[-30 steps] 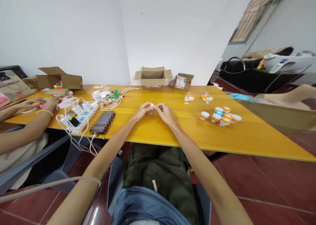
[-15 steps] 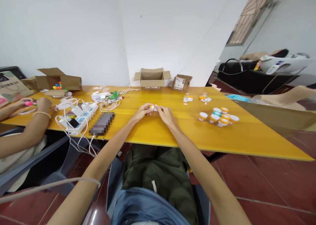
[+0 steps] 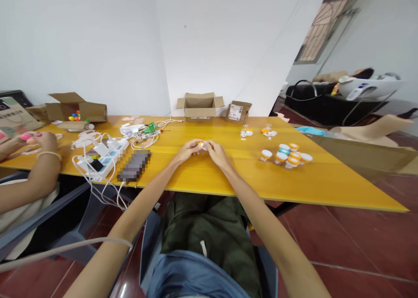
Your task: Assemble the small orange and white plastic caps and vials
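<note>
In the head view, the yellow tabletop [image 3: 228, 180] carries clutter on both sides of the grip, while the strip between the hands and the near edge lies bare. Left of the grip, and near it, lies a dark flat device [image 3: 133, 166], blurred out. Just past it is a white power strip [image 3: 103, 159] with chargers and looping white cables. Further left, well apart, a co-worker's hand [image 3: 44, 140] pinches a pink thing [image 3: 25, 136]. Behind the grip, at the far edge by the wall, stand an open cardboard box [image 3: 200, 106] and a smaller box [image 3: 237, 111] just beside it. Right of the grip sits a cluster of small jars [image 3: 287, 155] with orange, white and teal lids. Some loose white bits [image 3: 247, 133] lie further back on that side. The left hand [image 3: 187, 151] and the right hand [image 3: 217, 152] meet at the middle of the tabletop, fingertips touching. Both are clenched on a small white-and-orange piece [image 3: 200, 146]. It sits right inside the grip, between the thumbs and forefingers, with little more than its top showing. It is too small to tell what it is.
</note>
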`<state>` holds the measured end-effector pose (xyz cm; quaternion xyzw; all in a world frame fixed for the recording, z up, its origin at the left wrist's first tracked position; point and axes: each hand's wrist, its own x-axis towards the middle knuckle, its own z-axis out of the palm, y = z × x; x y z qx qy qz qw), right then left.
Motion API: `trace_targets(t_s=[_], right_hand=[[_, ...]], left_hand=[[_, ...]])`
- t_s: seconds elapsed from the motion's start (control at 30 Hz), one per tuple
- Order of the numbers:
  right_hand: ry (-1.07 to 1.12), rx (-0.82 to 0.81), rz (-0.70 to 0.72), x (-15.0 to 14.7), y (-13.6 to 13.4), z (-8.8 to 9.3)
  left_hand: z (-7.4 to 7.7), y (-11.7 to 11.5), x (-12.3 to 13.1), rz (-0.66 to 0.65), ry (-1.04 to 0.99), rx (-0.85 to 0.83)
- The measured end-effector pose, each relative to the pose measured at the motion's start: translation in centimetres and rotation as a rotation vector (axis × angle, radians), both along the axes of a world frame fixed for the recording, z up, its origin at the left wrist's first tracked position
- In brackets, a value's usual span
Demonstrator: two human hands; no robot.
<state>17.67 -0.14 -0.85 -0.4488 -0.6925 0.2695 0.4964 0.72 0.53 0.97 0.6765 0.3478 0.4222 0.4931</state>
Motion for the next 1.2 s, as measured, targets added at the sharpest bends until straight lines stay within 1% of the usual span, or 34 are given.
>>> trace_targets(t_s=[0.07, 0.13, 0.37, 0.6, 0.77, 0.9, 1.03, 1.13, 1.2], right_hand=[[0.055, 0.045, -0.024, -0.15, 0.09, -0.04], [0.092, 0.032, -0.019, -0.18, 0.21, -0.08], [0.183, -0.193, 0.052, 0.35, 0.62, -0.34], [0.322, -0.205, 0.132, 0.28, 0.77, -0.60], [0.398, -0.333, 0.167, 0.42, 0.51, -0.43], [0.437, -0.417, 0.154, 0.62, 0.49, -0.16], [0.405, -0.406, 0.185, 0.72, 0.48, -0.11], [0.381, -0.368, 0.221, 0.62, 0.45, -0.33], [0.394, -0.369, 0.220, 0.46, 0.51, -0.55]], left_hand=[[-0.10, 0.05, 0.04, 0.014, -0.005, -0.002], [-0.19, 0.06, 0.10, 0.032, -0.005, -0.012], [-0.03, -0.25, 0.22, 0.039, 0.026, -0.009], [-0.20, -0.04, 0.30, 0.065, -0.006, 0.053], [-0.75, 0.55, 0.14, 0.100, -0.012, 0.070], [-0.81, 0.65, 0.13, 0.081, -0.045, 0.058], [-0.61, 0.56, 0.11, 0.056, -0.079, 0.040], [-0.54, 0.52, 0.06, 0.040, -0.087, 0.028], [-0.50, 0.49, 0.05, 0.035, -0.088, 0.024]])
